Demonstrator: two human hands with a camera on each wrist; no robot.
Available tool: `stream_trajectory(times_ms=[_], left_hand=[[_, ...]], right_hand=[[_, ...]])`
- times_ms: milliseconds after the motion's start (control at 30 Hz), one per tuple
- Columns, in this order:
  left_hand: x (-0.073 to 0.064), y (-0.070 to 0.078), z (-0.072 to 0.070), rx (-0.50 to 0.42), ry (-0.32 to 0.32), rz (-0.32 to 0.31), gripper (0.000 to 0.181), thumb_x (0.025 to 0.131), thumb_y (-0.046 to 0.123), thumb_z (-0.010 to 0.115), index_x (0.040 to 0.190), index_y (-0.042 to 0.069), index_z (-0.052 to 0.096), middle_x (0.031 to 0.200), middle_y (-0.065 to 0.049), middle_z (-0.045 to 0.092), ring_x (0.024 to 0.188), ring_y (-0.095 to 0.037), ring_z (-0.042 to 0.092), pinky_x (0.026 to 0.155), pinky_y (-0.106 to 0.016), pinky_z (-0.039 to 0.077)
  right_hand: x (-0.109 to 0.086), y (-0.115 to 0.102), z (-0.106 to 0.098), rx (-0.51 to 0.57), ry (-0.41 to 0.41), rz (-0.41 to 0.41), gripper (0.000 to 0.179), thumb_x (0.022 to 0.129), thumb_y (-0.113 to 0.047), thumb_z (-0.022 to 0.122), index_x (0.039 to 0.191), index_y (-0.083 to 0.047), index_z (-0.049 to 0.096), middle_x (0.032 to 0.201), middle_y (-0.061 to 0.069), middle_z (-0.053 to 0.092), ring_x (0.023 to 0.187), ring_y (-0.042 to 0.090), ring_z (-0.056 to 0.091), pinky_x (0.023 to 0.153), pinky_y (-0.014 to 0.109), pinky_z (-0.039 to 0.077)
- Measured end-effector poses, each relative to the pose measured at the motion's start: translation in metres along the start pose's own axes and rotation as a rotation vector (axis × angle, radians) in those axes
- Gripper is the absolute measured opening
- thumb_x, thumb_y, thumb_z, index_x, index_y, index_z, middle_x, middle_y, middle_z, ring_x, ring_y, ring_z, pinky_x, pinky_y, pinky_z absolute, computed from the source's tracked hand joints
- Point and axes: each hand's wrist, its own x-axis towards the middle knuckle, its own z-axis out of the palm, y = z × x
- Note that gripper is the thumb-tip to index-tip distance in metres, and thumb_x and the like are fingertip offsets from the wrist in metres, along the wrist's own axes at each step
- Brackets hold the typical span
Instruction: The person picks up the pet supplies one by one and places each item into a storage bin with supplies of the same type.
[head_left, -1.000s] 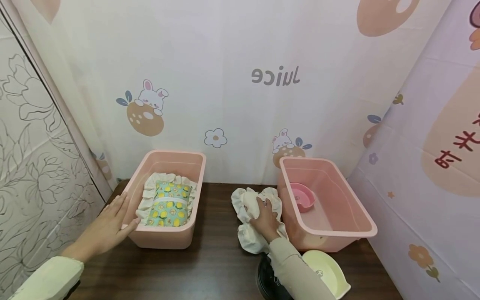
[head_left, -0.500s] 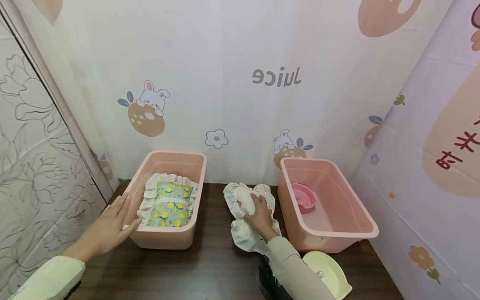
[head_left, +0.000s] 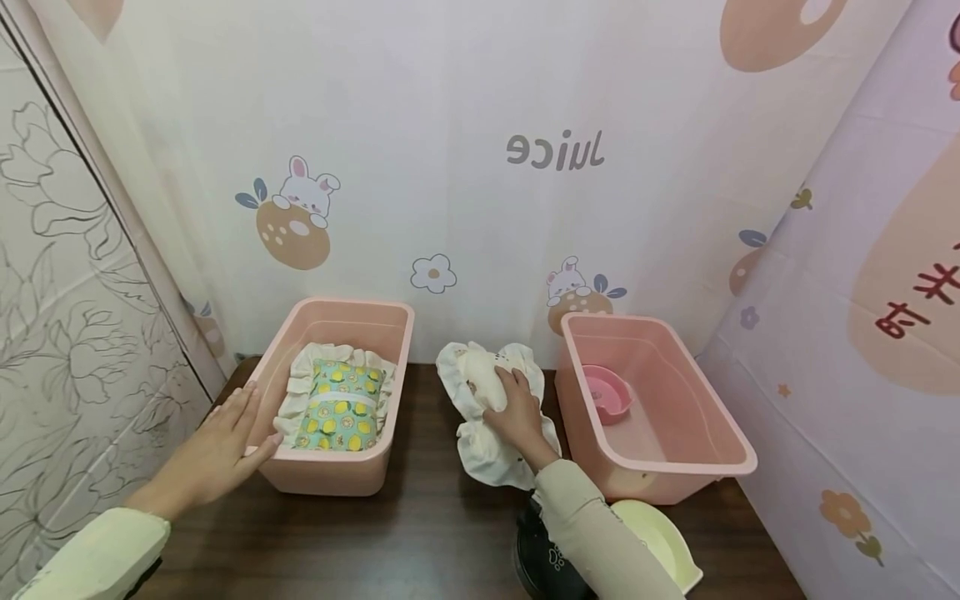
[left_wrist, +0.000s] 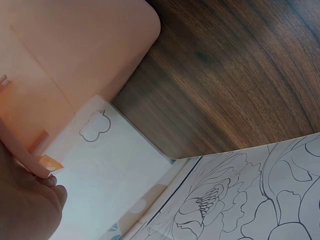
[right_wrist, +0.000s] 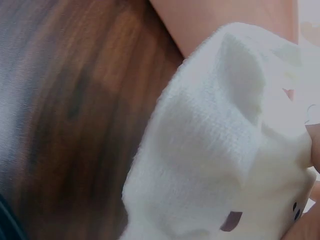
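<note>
My right hand (head_left: 517,414) grips a white ruffled cloth piece (head_left: 472,379) with small dark prints, holding it over the table just left of the right bin. In the right wrist view the soft, fuzzy white cloth (right_wrist: 200,140) fills the middle, with fingertips pinching its edge at the right. My left hand (head_left: 213,446) lies with straight fingers on the left rim of the left pink bin (head_left: 326,475). Inside that bin, a green lemon-print cushion (head_left: 341,417) with a white band lies on white ruffled cloth (head_left: 296,392).
A second pink bin (head_left: 690,392) at the right holds a small bright pink bowl (head_left: 611,396). In front of it lie a pale green dish (head_left: 660,537) and a black round item (head_left: 543,558), partly under my right forearm. Printed curtains stand behind the dark wooden table (head_left: 420,533).
My right hand has shifted left and slightly up with the white ruffled cloth, away from the right bin. My left hand has stayed on the left bin's rim.
</note>
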Motion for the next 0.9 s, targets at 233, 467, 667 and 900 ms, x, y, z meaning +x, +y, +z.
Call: stream_trajectory(times_ms=[233, 467, 667, 900], left_hand=[[0.000, 0.000, 0.000, -0.004, -0.002, -0.005, 0.080, 0.099, 0.047, 0.042, 0.148, -0.011, 0.016, 0.155, -0.030, 0.011, 0.143, -0.046, 0.009, 0.114, -0.059, 0.012], [0.000, 0.000, 0.000, -0.014, -0.005, -0.012, 0.080, 0.099, 0.047, 0.042, 0.148, -0.011, 0.015, 0.155, -0.029, 0.011, 0.143, -0.045, 0.009, 0.114, -0.058, 0.011], [0.000, 0.000, 0.000, -0.011, -0.004, -0.008, 0.080, 0.099, 0.047, 0.041, 0.148, -0.011, 0.015, 0.155, -0.030, 0.010, 0.144, -0.045, 0.008, 0.115, -0.058, 0.010], [0.000, 0.000, 0.000, -0.007, 0.004, -0.002, 0.080, 0.099, 0.046, 0.042, 0.148, -0.011, 0.016, 0.155, -0.030, 0.011, 0.143, -0.045, 0.009, 0.114, -0.059, 0.013]], right_hand=[[0.006, -0.023, -0.013, -0.009, 0.003, -0.060, 0.074, 0.076, -0.010, 0.069, 0.145, -0.015, 0.042, 0.152, 0.019, 0.030, 0.127, 0.044, 0.043, 0.094, 0.060, 0.039], [0.013, -0.054, -0.025, 0.013, 0.025, -0.143, 0.075, 0.074, -0.009, 0.066, 0.145, -0.017, 0.043, 0.153, 0.016, 0.030, 0.127, 0.042, 0.044, 0.093, 0.056, 0.040], [0.014, -0.083, -0.030, 0.040, 0.036, -0.218, 0.076, 0.072, -0.009, 0.066, 0.144, -0.017, 0.044, 0.152, 0.016, 0.032, 0.127, 0.040, 0.044, 0.095, 0.054, 0.040], [0.014, -0.120, -0.029, 0.081, 0.036, -0.296, 0.074, 0.073, -0.010, 0.065, 0.144, -0.017, 0.044, 0.152, 0.015, 0.032, 0.129, 0.037, 0.044, 0.095, 0.051, 0.040]])
